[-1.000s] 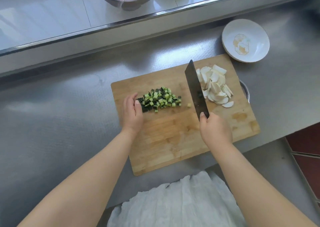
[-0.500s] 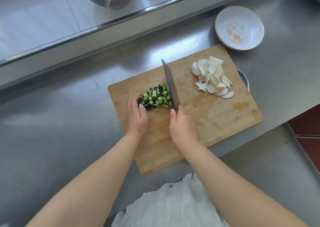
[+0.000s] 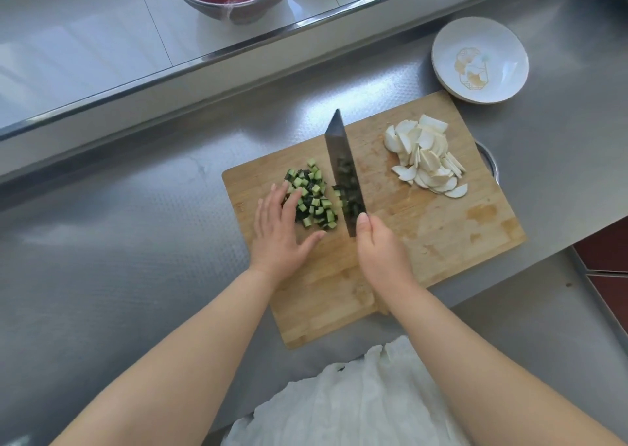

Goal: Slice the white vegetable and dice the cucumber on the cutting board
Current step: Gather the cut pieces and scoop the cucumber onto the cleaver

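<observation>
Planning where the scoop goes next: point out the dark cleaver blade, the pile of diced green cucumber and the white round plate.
Dark cleaver blade (image 3: 339, 160): head view, upper flat of the blade.
Pile of diced green cucumber (image 3: 314, 200): head view, middle of the pile.
White round plate (image 3: 509, 61): head view, bare inner right side.

Head view, seen steeply downward from above the counter

The scene is viewed from the person's head, facing forward and down, at close range. The cutting board is framed just right of centre, both forearms enter from the bottom edge, and the steel counter is bent by the wide-angle lens.
</observation>
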The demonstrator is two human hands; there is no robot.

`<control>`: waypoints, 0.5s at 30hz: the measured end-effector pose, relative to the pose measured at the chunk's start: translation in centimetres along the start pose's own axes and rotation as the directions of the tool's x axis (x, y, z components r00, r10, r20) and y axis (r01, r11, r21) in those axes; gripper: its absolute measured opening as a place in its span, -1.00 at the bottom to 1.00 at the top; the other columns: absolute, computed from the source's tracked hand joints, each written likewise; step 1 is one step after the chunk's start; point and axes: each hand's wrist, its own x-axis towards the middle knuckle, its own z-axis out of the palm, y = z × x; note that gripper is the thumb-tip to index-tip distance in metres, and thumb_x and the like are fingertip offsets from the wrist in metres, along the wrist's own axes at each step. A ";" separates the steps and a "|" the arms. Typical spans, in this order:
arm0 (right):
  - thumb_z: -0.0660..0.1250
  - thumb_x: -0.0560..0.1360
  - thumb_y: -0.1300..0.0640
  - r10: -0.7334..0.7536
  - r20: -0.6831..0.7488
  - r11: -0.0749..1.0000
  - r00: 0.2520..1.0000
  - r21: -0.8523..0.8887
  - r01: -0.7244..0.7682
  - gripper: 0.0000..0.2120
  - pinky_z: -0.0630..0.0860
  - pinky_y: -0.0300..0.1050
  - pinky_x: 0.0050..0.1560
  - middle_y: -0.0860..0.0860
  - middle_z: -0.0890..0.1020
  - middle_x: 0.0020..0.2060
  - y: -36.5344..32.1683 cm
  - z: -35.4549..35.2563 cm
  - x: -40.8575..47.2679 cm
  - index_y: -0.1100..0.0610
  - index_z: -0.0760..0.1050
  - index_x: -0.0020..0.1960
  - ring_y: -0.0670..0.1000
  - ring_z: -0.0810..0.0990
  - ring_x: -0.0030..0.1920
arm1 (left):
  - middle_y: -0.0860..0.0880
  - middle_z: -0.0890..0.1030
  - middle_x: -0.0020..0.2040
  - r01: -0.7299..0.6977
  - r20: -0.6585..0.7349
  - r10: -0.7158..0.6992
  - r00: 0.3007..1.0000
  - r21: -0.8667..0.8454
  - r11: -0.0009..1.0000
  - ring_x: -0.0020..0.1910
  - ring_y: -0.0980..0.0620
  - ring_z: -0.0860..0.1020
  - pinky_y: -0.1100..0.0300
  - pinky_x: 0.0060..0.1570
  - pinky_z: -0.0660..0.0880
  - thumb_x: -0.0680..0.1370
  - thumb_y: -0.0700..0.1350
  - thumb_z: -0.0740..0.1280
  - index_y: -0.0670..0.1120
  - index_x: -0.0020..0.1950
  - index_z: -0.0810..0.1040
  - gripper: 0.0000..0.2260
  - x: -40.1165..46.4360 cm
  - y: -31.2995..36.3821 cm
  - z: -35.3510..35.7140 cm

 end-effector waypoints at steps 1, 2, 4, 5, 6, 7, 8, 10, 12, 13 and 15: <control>-0.09 0.62 -0.15 0.018 0.010 0.999 1.000 0.050 -0.018 -0.65 0.44 -0.07 -0.11 -0.15 0.49 -0.22 0.4 -0.6 0.1 -0.05 0.43 0.02 0.00 0.52 -0.10 | 0.01 0.05 0.54 -0.050 -0.006 0.051 0.999 0.059 0.997 0.54 0.02 -0.11 -0.04 0.48 -0.17 0.49 0.29 0.22 0.06 0.52 0.07 -0.31 0.0 0.5 0.0; -0.08 0.61 -0.17 0.043 0.022 0.993 0.999 0.106 -0.045 -0.66 0.47 -0.01 -0.15 -0.15 0.45 -0.29 0.6 -1.2 0.2 -0.03 0.37 -0.12 0.00 0.50 -0.18 | -0.01 0.10 0.53 -0.120 -0.004 0.121 0.993 0.106 0.987 0.54 -0.01 -0.06 -0.06 0.48 -0.15 0.50 0.22 0.26 0.06 0.50 0.13 -0.36 0.1 1.0 0.0; -0.04 0.60 -0.18 0.090 0.044 0.976 0.995 0.194 -0.097 -0.60 0.53 0.13 -0.19 -0.05 0.47 -0.39 1.1 -2.1 0.4 0.02 0.34 -0.25 0.01 0.49 -0.32 | -0.03 0.20 0.50 -0.306 0.035 0.305 0.952 0.165 0.937 0.53 -0.05 0.03 -0.07 0.49 -0.10 0.52 0.05 0.31 0.05 0.46 0.24 -0.47 0.0 2.0 0.3; -0.03 0.60 -0.17 0.102 0.055 0.970 0.993 0.216 -0.112 -0.58 0.54 0.15 -0.21 -0.03 0.47 -0.43 1.2 -2.6 0.4 0.04 0.35 -0.27 0.00 0.49 -0.37 | -0.04 0.23 0.50 -0.383 0.053 0.379 0.924 0.181 0.906 0.52 -0.06 0.06 -0.07 0.49 -0.08 0.53 -0.02 0.29 0.03 0.46 0.27 -0.50 0.0 2.4 0.4; -0.02 0.60 -0.16 0.104 0.070 0.966 0.992 0.232 -0.118 -0.58 0.54 0.14 -0.25 -0.03 0.47 -0.46 1.3 -2.9 0.3 0.06 0.35 -0.28 -0.01 0.49 -0.42 | -0.05 0.24 0.50 -0.423 0.058 0.420 0.906 0.192 0.886 0.52 -0.07 0.08 -0.07 0.49 -0.06 0.54 -0.06 0.26 0.01 0.47 0.27 -0.51 0.0 2.8 0.6; -0.02 0.60 -0.15 0.099 0.088 0.962 0.991 0.246 -0.118 -0.57 0.54 0.10 -0.29 -0.03 0.47 -0.48 1.4 -3.2 0.3 0.08 0.35 -0.27 -0.03 0.49 -0.45 | -0.04 0.23 0.51 -0.429 0.054 0.428 0.902 0.203 0.880 0.52 -0.07 0.08 -0.07 0.49 -0.04 0.57 -0.07 0.21 -0.01 0.50 0.24 -0.51 0.1 3.2 0.6; -0.01 0.61 -0.15 0.095 0.110 0.956 0.989 0.267 -0.121 -0.57 0.54 0.05 -0.33 -0.03 0.47 -0.49 1.4 -3.4 0.2 0.10 0.35 -0.27 -0.04 0.49 -0.47 | -0.03 0.19 0.53 -0.418 0.049 0.418 0.907 0.221 0.881 0.53 -0.07 0.06 -0.07 0.49 -0.02 0.58 -0.08 0.16 -0.03 0.52 0.19 -0.51 0.2 3.5 0.7; 0.00 0.61 -0.14 0.089 0.160 0.935 0.983 0.327 -0.138 -0.58 0.51 -0.06 -0.40 -0.02 0.47 -0.48 1.3 -3.6 0.1 0.11 0.36 -0.26 -0.04 0.47 -0.48 | 0.01 0.09 0.56 -0.391 0.056 0.391 0.919 0.264 0.882 0.54 -0.06 0.00 -0.08 0.48 -0.01 0.59 -0.08 0.09 -0.05 0.56 0.07 -0.47 0.6 4.1 0.8; 0.01 0.61 -0.12 0.084 0.191 0.908 0.978 0.389 -0.153 -0.59 0.48 -0.11 -0.44 0.01 0.46 -0.47 1.0 -3.7 0.2 0.11 0.34 -0.27 -0.03 0.45 -0.49 | 0.03 0.00 0.57 -0.364 0.085 0.355 0.931 0.302 0.881 0.54 -0.04 -0.05 -0.09 0.48 -0.04 0.58 -0.10 0.08 -0.05 0.57 0.00 -0.44 0.7 4.1 0.8; 0.01 0.62 -0.10 0.079 0.200 0.897 0.977 0.413 -0.157 -0.59 0.47 -0.12 -0.44 0.03 0.46 -0.46 0.8 -3.8 0.3 0.11 0.34 -0.28 -0.03 0.45 -0.49 | 0.02 -0.01 0.57 -0.329 0.093 0.316 0.944 0.317 0.889 0.54 -0.04 -0.07 -0.09 0.49 -0.06 0.59 -0.09 0.07 -0.05 0.57 -0.02 -0.44 0.5 4.0 0.8; 0.00 0.63 -0.09 0.071 0.227 0.882 0.971 0.440 -0.168 -0.59 0.47 -0.14 -0.46 0.03 0.45 -0.47 0.3 -4.0 0.6 0.11 0.34 -0.28 -0.03 0.45 -0.50 | 0.02 0.00 0.57 -0.211 0.086 0.193 0.977 0.331 0.920 0.54 -0.01 -0.12 -0.08 0.49 -0.12 0.62 -0.04 0.00 -0.03 0.57 -0.08 -0.47 0.0 3.4 0.8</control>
